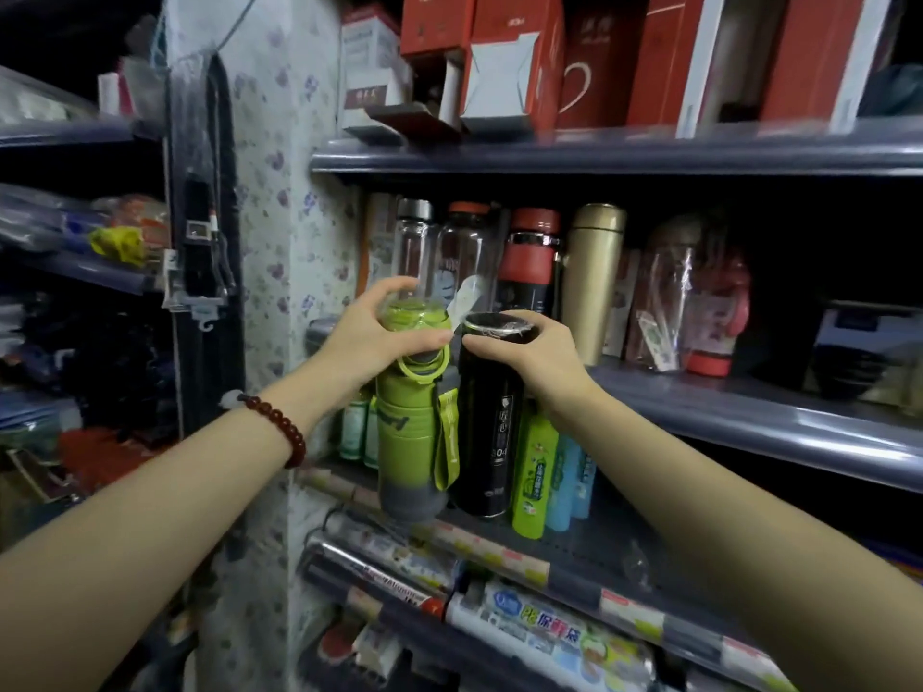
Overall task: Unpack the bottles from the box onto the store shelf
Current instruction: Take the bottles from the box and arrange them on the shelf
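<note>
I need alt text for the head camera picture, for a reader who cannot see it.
A person holds two bottles by their tops in front of a store shelf: the left hand grips a green bottle, the right hand a black bottle. More bottles stand on the shelf behind; red boxes fill the shelf above.

Left hand (pixel 367 337) grips green bottle (pixel 412 417) by its cap; right hand (pixel 524 357) grips black bottle (pixel 487 427), touching green bottle's right side, both below grey shelf (pixel 749 407).
</note>
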The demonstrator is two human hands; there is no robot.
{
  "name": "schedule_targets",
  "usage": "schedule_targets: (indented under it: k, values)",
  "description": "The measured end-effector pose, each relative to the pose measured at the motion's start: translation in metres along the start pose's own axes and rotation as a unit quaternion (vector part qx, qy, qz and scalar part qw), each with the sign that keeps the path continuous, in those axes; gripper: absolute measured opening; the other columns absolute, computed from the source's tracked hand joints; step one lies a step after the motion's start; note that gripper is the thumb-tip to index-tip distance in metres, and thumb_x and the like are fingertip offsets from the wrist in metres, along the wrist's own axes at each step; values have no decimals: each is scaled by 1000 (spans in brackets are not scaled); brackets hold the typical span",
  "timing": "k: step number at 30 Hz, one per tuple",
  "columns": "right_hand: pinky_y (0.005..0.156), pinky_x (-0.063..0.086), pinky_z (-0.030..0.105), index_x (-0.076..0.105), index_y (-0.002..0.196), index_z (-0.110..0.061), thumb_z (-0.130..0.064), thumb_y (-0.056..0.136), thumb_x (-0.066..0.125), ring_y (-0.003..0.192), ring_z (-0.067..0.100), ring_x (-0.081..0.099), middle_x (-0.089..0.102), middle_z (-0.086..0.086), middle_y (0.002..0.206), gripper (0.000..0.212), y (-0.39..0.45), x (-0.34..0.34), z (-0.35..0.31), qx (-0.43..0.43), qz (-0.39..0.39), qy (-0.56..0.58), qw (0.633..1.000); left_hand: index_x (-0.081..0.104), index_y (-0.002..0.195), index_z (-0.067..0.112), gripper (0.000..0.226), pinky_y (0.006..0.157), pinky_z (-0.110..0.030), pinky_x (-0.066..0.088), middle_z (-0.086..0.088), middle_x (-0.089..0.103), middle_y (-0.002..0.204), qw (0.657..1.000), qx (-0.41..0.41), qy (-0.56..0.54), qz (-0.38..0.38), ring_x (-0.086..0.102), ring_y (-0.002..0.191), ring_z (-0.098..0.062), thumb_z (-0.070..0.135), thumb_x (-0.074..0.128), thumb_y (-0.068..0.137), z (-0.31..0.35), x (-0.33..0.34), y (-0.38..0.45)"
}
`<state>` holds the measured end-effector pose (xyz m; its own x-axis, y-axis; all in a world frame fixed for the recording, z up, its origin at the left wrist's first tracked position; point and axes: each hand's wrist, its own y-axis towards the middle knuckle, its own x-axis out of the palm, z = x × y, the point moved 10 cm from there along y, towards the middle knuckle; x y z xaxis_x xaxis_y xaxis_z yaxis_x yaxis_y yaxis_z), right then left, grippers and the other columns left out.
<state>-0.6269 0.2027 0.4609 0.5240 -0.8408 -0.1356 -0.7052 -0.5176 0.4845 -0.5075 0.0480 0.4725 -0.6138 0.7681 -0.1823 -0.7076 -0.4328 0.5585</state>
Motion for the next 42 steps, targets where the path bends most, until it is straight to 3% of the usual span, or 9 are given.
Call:
schedule_targets:
  k: [3, 7, 11, 13, 20, 25, 32, 38, 42]
  values:
    - [87, 58, 44, 72, 95, -17, -25, 57, 91, 91, 24, 73, 76, 7, 95, 43, 3, -19, -17, -11, -7, 10, 1000, 60, 107, 48, 75, 94, -42, 52, 1, 61, 125, 1000, 13, -4, -7, 62, 111, -23, 58, 88, 38, 21, 15, 15]
    - [75, 59, 30, 70, 104, -4, -10, 67, 85, 83, 19, 74, 75, 10, 94, 40, 5, -45, -37, -32, 1, 17, 999, 65, 112, 23, 55, 77, -28, 54, 0, 72, 98, 998, 37, -31, -29, 69, 86, -14, 26, 86, 62, 52, 40, 31]
    - [77, 57, 28, 72, 102, -3, -11, 63, 88, 84, 17, 73, 76, 10, 94, 43, 12, -77, -63, -67, 32, 22, 997, 64, 111, 21, 50, 78, -28, 55, 0, 70, 93, 994, 72, -73, -30, 68, 80, -10, 14, 84, 65, 86, 62, 45]
    - [86, 58, 34, 72, 106, -3, -15, 60, 89, 94, 23, 72, 75, 13, 100, 51, 14, -94, -78, -90, 45, 17, 995, 65, 109, 22, 52, 76, -25, 54, 1, 69, 91, 991, 95, -83, -34, 67, 78, -8, 15, 86, 62, 105, 74, 52]
    - [90, 57, 38, 68, 108, -8, -24, 52, 90, 94, 19, 72, 75, 6, 99, 63, 9, -159, -121, -160, 133, -8, 978, 62, 108, 37, 66, 88, -31, 54, -3, 67, 113, 982, 165, -87, -40, 67, 99, -17, 39, 87, 47, 159, 114, 62]
    - [94, 54, 43, 69, 109, -15, -39, 48, 91, 99, 17, 71, 75, 1, 102, 69, 1, -198, -125, -181, 180, -35, 966, 58, 118, 29, 69, 90, -28, 52, 2, 63, 118, 973, 208, -84, -50, 64, 103, -13, 31, 86, 56, 182, 149, 61]
    - [93, 55, 39, 67, 111, -19, -36, 57, 91, 99, 11, 70, 73, -2, 104, 62, -10, -249, -127, -197, 232, -62, 951, 52, 123, 31, 73, 97, -30, 51, 3, 57, 125, 961, 261, -75, -55, 60, 109, -8, 26, 88, 60, 203, 196, 62]
    - [94, 54, 35, 64, 113, -21, -36, 59, 90, 100, 8, 67, 71, -6, 105, 62, -19, -281, -118, -207, 284, -70, 934, 52, 115, 31, 72, 94, -30, 51, 4, 61, 118, 957, 274, -65, -62, 62, 106, -10, 36, 87, 54, 203, 230, 68]
    - [96, 53, 37, 63, 113, -21, -36, 59, 89, 99, 8, 67, 70, -6, 104, 62, -18, -294, -100, -200, 293, -67, 933, 51, 111, 22, 68, 85, -27, 54, 3, 66, 105, 959, 262, -71, -79, 67, 93, -10, 28, 89, 56, 192, 248, 71]
